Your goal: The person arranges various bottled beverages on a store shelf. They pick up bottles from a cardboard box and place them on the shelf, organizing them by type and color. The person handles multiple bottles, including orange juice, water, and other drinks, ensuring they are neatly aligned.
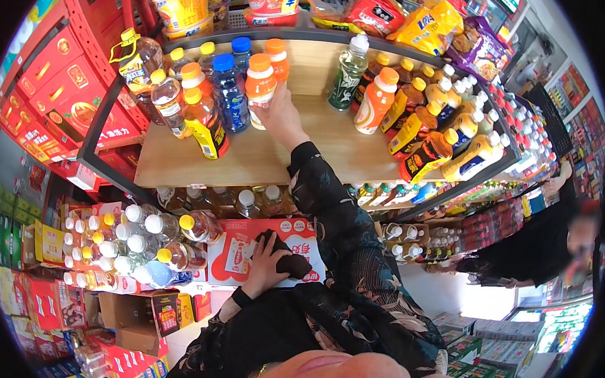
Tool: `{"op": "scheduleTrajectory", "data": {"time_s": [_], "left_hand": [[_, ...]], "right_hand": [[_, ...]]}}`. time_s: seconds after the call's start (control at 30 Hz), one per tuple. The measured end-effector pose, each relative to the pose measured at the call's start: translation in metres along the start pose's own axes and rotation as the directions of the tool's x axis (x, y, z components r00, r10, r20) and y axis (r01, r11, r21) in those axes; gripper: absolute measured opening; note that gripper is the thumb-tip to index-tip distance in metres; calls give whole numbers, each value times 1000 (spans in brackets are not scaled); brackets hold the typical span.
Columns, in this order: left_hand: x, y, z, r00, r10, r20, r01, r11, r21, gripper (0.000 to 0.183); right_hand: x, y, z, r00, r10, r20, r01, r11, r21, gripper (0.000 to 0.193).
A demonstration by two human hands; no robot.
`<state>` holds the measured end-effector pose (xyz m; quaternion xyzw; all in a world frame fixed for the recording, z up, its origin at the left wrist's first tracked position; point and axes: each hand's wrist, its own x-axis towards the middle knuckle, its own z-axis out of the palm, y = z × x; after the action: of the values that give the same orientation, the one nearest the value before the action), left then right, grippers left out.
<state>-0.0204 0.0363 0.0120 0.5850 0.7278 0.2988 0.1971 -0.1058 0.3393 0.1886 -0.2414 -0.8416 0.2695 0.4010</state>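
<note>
On the wooden shelf [305, 131], my right hand [282, 116] is closed around a white-and-orange drink bottle [259, 84] with an orange cap. A similar orange-capped bottle [278, 56] stands right behind it. Blue-capped bottles [230, 100] are just to the left, with a yellow-labelled dark tea bottle [206, 126] in front of them. Lower down, my left hand [265, 266] grips a bunched dark cloth [293, 262] over a red and white carton [227, 253]. Whether the held bottle touches the shelf, I cannot tell.
At the shelf's right stand a green-labelled bottle [348, 71], an orange-capped bottle [375, 104] and several yellow-labelled bottles [427, 154]. White-capped bottles [136, 238] crowd the lower left. Red gift boxes [68, 94] are stacked at left. Another person [532, 242] is at the right.
</note>
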Motion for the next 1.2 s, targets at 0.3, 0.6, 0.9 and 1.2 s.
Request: {"op": "scheduleTrajectory", "data": {"time_s": [0.3,0.6,0.9,1.2], "left_hand": [[-1,2,-4,999,-27,25,28,1000,-9,57],[0,3,-10,998,-28,56,29,999,-17,55],[-2,4,-12,998,-41,49,42,999,-10,52],[-2,-5,4,1000,4,0,-4,1000,21,56]], "right_hand": [[-70,23,-91,982,90,-165,-104,992,-77,61],[-101,78,-177,911,159,-380,-287,908,-306,69],[-130,67,-166,886,20,-463,-185,931,-313,86],[-30,36,-61,991,-134,16,135,983,-126,58]]}}
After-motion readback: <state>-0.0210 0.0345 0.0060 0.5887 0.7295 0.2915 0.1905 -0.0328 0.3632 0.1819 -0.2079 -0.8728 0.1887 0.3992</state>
